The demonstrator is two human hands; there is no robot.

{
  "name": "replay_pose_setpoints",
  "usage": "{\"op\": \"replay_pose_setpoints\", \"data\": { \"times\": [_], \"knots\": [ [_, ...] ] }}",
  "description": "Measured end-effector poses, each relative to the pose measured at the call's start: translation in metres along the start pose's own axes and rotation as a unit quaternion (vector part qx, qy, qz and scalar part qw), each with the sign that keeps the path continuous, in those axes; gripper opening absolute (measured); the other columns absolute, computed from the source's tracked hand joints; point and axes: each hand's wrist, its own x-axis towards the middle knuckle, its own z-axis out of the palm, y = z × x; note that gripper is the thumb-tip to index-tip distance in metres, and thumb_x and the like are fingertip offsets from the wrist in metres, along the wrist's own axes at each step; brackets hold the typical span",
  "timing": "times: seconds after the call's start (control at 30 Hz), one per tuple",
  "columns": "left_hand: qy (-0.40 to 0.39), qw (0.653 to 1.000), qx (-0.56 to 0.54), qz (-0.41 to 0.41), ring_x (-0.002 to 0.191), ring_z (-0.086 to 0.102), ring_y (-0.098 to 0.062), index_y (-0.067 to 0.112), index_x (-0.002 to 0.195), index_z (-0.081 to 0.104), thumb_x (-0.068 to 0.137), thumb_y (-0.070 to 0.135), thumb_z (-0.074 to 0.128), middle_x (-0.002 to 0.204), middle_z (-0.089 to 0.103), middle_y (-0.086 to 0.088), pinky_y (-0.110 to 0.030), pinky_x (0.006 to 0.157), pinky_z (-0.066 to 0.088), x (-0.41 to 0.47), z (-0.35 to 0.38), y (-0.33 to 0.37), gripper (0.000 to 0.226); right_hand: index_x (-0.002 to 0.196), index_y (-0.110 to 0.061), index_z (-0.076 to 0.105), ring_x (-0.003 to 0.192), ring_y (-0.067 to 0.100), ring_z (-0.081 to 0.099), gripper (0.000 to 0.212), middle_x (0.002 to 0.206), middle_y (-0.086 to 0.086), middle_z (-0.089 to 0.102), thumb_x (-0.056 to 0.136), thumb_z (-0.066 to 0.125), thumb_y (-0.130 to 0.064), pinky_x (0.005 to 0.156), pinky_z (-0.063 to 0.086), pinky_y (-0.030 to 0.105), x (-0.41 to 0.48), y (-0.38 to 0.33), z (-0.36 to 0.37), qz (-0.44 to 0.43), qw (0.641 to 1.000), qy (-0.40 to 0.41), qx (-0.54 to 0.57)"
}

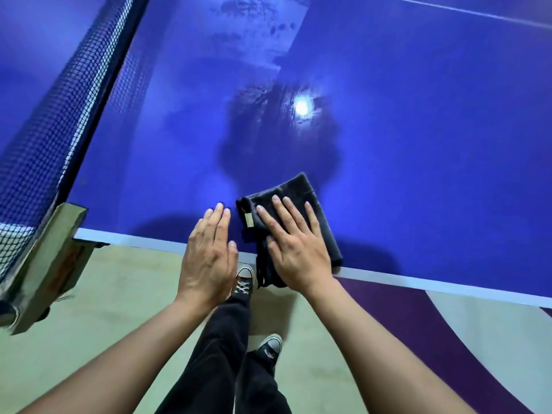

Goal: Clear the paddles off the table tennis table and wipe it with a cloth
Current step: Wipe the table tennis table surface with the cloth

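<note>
Right hand (298,249) flat on folded black fabric cloth (300,188) at the near edge of the glossy blue table tennis table (403,150).
Right fingers straight, pressing the cloth, not gripping; part of the cloth hangs over the white edge. Left hand (209,255) released, fingers straight, just beside the cloth; surface contact unclear. Black mesh net (59,100) far left.

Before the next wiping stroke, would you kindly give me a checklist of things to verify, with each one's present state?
1. Right hand flat on the cloth: ok.
2. Cloth fully on the table: not ok, part hangs over the near edge.
3. Left hand off the cloth, holding nothing: ok.
4. Paddles gone from the visible table: ok; the rest is out of view.
5. Net out of the stroke's way: ok, it stands to the left.
6. Blotches ahead are dirt, not reflections: cannot tell.
</note>
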Motion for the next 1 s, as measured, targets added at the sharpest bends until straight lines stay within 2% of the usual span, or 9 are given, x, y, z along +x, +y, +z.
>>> {"op": "replay_pose_setpoints", "data": {
  "times": [0.17,0.33,0.53,0.8,1.0],
  "knots": [
    [-0.016,1.0,-0.013,-0.016,0.146,0.037,-0.035,0.0,0.149,0.044,0.096,0.028,0.032,0.158,0.041,-0.017,-0.041,0.121,0.022,-0.006,-0.004,0.0,0.061,0.16,-0.038,0.026,0.156,0.011,0.011,0.058,0.169,-0.004,0.019,0.104,0.04,-0.039,0.126,0.011,0.05,-0.015,-0.008,0.0,0.02,1.0,-0.014,0.002],
    [0.003,0.999,-0.034,0.009,0.147,0.035,-0.033,0.002,0.148,0.046,0.098,0.026,0.032,0.158,0.04,-0.015,-0.043,0.12,0.024,0.035,-0.005,0.006,0.057,0.16,-0.039,0.024,0.156,0.009,0.01,0.058,0.169,-0.007,0.018,0.104,0.037,-0.04,0.127,0.009,0.048,0.014,0.008,-0.001,0.04,0.999,0.001,0.007],
    [0.004,0.998,-0.044,0.049,0.148,0.035,-0.033,0.003,0.148,0.047,0.098,0.025,0.034,0.159,0.04,-0.014,-0.045,0.121,0.026,0.112,0.0,0.021,0.055,0.161,-0.039,0.022,0.157,0.01,0.007,0.058,0.17,-0.005,0.017,0.103,0.028,-0.041,0.127,0.0,0.046,0.121,0.057,-0.015,0.158,0.987,0.026,-0.001],
    [0.026,0.992,-0.058,0.108,0.151,0.032,-0.03,0.006,0.149,0.047,0.099,0.022,0.036,0.159,0.04,-0.011,-0.045,0.123,0.025,0.225,0.012,0.042,0.054,0.161,-0.039,0.019,0.157,0.012,0.006,0.06,0.17,-0.004,0.014,0.101,0.016,-0.043,0.127,-0.003,0.045,0.257,0.13,-0.033,0.213,0.976,0.041,-0.026],
    [0.052,0.992,-0.072,0.091,0.15,0.033,-0.033,0.005,0.145,0.052,0.098,0.025,0.038,0.158,0.042,-0.014,-0.046,0.123,0.024,0.297,0.022,0.072,0.053,0.161,-0.041,0.016,0.157,0.011,0.003,0.056,0.171,-0.005,0.011,0.106,0.027,-0.041,0.126,-0.008,0.044,0.354,0.187,-0.047,0.233,0.972,0.033,-0.024]
  ]
}}
